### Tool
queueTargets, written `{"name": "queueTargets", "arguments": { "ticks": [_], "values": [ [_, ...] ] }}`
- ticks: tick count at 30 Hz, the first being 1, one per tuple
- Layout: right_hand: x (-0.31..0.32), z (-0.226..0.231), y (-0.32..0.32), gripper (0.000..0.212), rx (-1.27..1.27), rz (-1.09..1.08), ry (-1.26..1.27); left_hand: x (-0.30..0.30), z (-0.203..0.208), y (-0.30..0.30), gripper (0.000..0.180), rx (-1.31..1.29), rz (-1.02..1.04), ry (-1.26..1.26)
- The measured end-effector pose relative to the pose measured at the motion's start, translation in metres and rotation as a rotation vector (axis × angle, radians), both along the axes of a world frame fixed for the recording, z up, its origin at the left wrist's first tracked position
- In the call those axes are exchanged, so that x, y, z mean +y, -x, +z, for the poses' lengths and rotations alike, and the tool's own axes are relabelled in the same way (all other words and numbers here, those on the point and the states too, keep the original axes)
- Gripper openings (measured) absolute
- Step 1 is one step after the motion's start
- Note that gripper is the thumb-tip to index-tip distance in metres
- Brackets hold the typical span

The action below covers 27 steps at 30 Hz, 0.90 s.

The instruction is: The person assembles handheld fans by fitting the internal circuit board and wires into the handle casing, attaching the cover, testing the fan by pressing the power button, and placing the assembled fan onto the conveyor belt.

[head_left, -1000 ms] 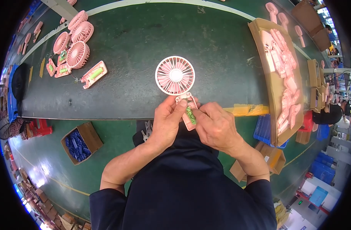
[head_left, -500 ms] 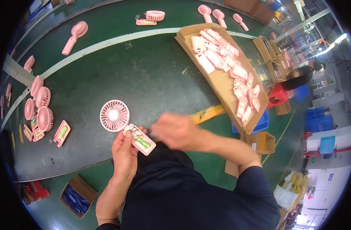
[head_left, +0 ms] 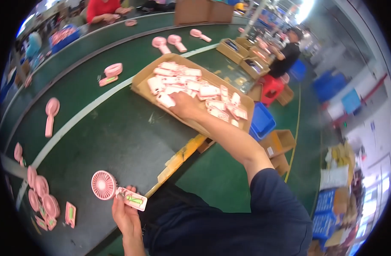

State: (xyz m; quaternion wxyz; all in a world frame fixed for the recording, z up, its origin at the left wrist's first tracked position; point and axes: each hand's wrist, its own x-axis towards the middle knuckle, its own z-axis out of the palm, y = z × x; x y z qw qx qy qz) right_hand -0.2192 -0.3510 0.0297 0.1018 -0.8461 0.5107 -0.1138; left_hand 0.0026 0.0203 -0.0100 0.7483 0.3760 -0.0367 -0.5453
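My left hand (head_left: 128,219) grips a pink handheld fan (head_left: 103,185) by its handle, near the table's front edge. The handle lies uncovered, showing a green battery and thin wires inside. The round grille points away to the left of the hand. Farther off, my right hand (head_left: 185,105) reaches into a shallow cardboard tray (head_left: 246,103) heaped with pink plastic handle shells. Its fingers close on one pink handle shell (head_left: 165,99) at the tray's near left side; the fingertips are partly hidden.
Several fan heads (head_left: 51,206) cluster at the left, beside an open handle half (head_left: 70,214). More fans (head_left: 52,112) lie along the far belt. Yellow tape (head_left: 180,158) marks the table edge. A blue bin (head_left: 262,120) stands right of the tray. Two people work beyond.
My right hand has gone from beside the fan to the shells in the tray. The view has swung, with more of the far side showing. My left hand keeps the fan.
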Motion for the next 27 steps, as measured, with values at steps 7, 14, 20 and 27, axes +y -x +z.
{"name": "queueTargets", "arguments": {
  "ticks": [7,14,20,27],
  "values": [
    [0.021,0.016,0.01,0.023,-0.211,-0.035,0.09,-0.006,0.006,0.004,0.034,-0.036,-0.038,-0.02],
    [0.101,0.03,-0.031,0.069,-0.575,0.309,-0.015,-0.004,0.003,0.001,0.034,-0.106,-0.032,-0.018],
    [0.175,-0.016,-0.052,0.054,-0.567,0.486,-0.375,-0.003,0.011,-0.001,0.031,-0.063,-0.09,-0.015],
    [0.186,-0.021,-0.052,0.047,-0.334,0.38,-0.06,-0.001,0.019,-0.001,0.03,-0.055,-0.119,-0.033]
  ]
}}
